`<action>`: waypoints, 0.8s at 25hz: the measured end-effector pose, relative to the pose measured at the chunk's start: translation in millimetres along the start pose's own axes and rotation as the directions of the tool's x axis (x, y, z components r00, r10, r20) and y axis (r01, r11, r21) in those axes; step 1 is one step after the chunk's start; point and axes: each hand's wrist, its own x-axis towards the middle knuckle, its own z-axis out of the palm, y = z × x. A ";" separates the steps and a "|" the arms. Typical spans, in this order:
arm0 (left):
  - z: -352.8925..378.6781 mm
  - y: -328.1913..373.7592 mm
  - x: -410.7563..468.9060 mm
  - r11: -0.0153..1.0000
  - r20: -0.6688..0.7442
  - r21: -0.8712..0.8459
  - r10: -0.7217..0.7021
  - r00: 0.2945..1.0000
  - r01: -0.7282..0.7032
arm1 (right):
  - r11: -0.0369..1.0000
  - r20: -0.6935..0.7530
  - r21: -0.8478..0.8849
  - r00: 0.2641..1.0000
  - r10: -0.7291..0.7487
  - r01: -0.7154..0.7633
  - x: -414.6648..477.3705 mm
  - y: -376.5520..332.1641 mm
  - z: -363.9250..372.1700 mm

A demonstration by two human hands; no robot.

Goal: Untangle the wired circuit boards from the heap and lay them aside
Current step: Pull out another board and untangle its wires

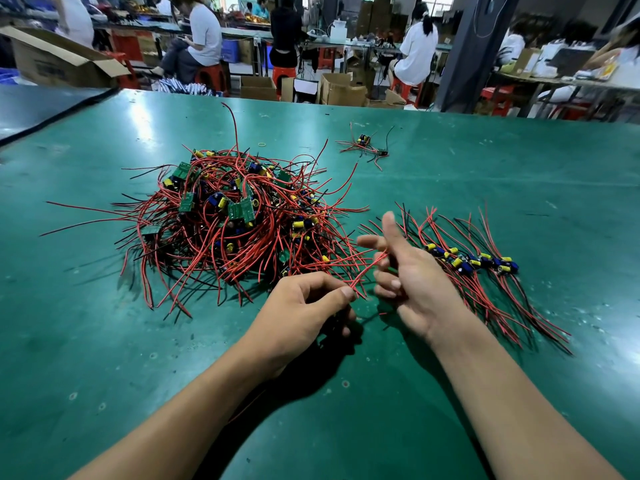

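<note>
The green table fills most of the view, with boxes and seated people beyond its far edge.

On its left-centre lies the heap, a tangled mound of red and black wires with small green circuit boards and yellow and blue components caught in it. Loose wire ends stick out on all sides.

To the right, well apart from the heap's middle, is the laid-aside row. Its boards sit side by side in a line, with wires fanning far and near from them.

The left hand sits near the heap's near-right edge. Its grip is closed, thumb and curled fingers pinching a few red wires. These strands run up and right into the right hand, between the heap and the row. That grip is part closed: the lower fingers curl in on the same strands, while the forefinger and thumb stick out straight. Whether a board hangs from them under the left hand cannot be told.

Far right of the heap lies a small cluster of wired boards, and a yellow rubber band lies just beyond the heap.
</note>
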 end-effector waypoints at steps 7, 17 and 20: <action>-1.5 -1.5 1.0 0.998 -0.035 -0.064 -0.011 0.999 0.009 | 0.885 0.202 -0.441 0.977 -0.064 0.149 -7.0 14.3 8.8; -4.0 2.5 -0.1 0.995 0.005 -0.089 -0.042 0.999 0.043 | 0.648 0.052 -0.660 0.884 -0.464 0.379 4.5 2.3 -13.9; -4.5 3.8 -0.8 0.994 0.026 -0.097 -0.054 0.998 0.056 | 0.626 -0.019 -0.673 0.837 -0.546 0.394 8.6 4.3 -15.3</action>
